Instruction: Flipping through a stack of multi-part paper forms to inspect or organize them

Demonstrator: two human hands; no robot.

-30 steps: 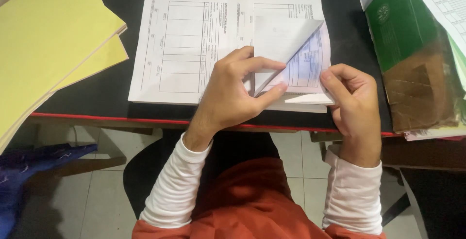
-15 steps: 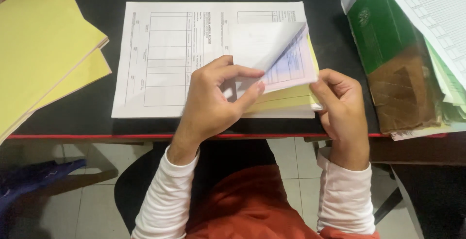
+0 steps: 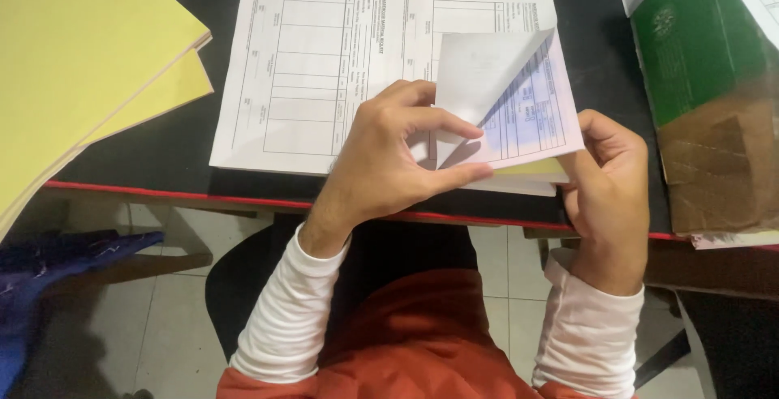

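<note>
Left hand [image 3: 389,164] is pinched shut on the top sheet [image 3: 507,95], thumb and forefinger nipping its lower edge, and that thin white leaf is peeled up and curled over, grey on its back, faint blue print showing beneath. Right hand [image 3: 608,184] clamps the pad [image 3: 527,173] at its right corner, fingers closed round the stacked edge, a yellow leaf showing in the layers. The pad lies on the near right part of the desk [image 3: 187,148], its corner poking just past the red front lip [image 3: 162,190]. Flat under it, a white form [image 3: 324,66] ruled with boxes, smooth and square-cornered, its near edge close to that lip. Off to the left, yellow folders [image 3: 89,58], matte card, fanned and overhanging the desk edge. On the right, a green and brown carton [image 3: 698,91], scuffed cardboard, close beside the right hand. So it's tight on the right, with a dark bare strip between form and folders. Below, white sleeves and pale floor tiles.
</note>
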